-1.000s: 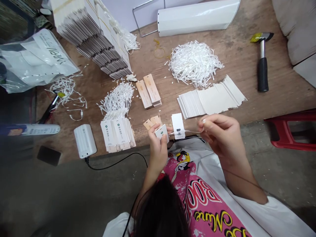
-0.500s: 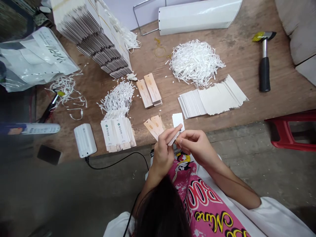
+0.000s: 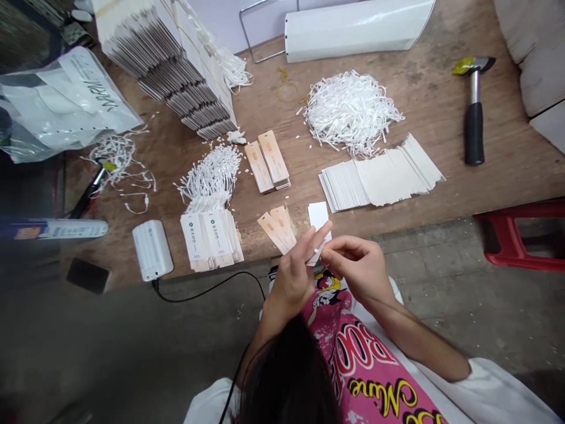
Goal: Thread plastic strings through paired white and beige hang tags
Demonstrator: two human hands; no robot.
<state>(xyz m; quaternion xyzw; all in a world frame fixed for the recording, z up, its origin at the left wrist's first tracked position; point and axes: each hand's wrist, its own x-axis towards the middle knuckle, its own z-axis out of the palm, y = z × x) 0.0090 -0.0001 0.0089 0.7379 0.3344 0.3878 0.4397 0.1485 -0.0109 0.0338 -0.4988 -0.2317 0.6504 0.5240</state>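
My left hand (image 3: 293,280) holds a white hang tag (image 3: 313,258) between its fingers, just over the table's front edge. Close beside it, my right hand (image 3: 358,262) is closed in a pinch at the tag's edge, with a small white tag string (image 3: 317,251) at its fingertips; most of the string is hidden. A blank white card (image 3: 317,213) lies just beyond the fingers. Left of it rest a few orange-beige tags (image 3: 277,227), partly covered by my left hand.
A pile of white tag strings (image 3: 351,112) lies behind a fanned row of white tags (image 3: 384,176). Strung tags (image 3: 209,238), a white power bank (image 3: 152,250) and a tall tag stack (image 3: 194,82) are on the left. A hammer (image 3: 474,129) lies right, near a red stool (image 3: 507,241).
My right hand has moved slightly right, away from my left hand. My left fingers have spread and shifted a little to the right, and the tag has turned slightly.
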